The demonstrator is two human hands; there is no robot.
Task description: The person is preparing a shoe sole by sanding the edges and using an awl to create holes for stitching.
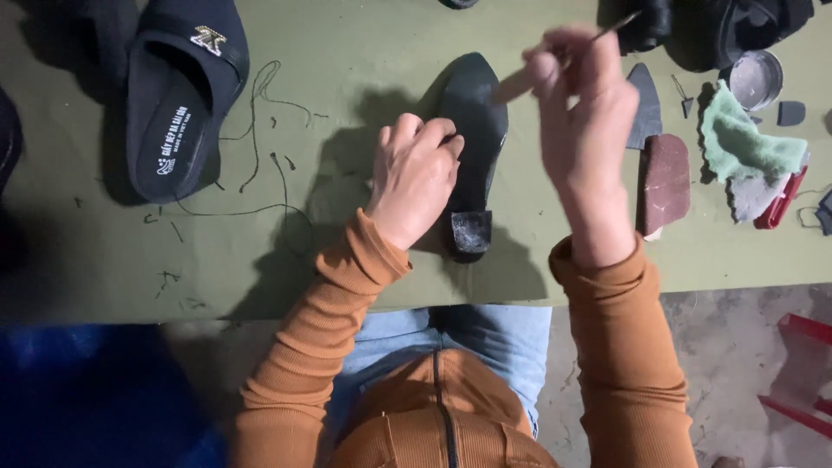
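A black slipper [182,95] is cut off at the left top edge. The left hand [414,178] is closed over a black shoe sole [475,121], heel block towards the body. A thin tool [563,56], its tip blurred, is pinched in the raised right hand [585,121]. Everything is carried on an olive-green surface [347,52] over a concrete floor [737,347].

Your left hand [414,178] presses an upturned black shoe [472,147] in the middle of a green mat [347,52]. Your right hand [582,113] is raised above it with a thin tool [555,61]. Left of the shoe, open mat runs to a black slipper [182,95], crossed only by loose black thread [260,147]. To the right, passage is tight: a dark sole piece [646,104], a brown block [665,182], a green cloth [745,143] and a round tin [756,80] lie close together. The strip nearest you is free.
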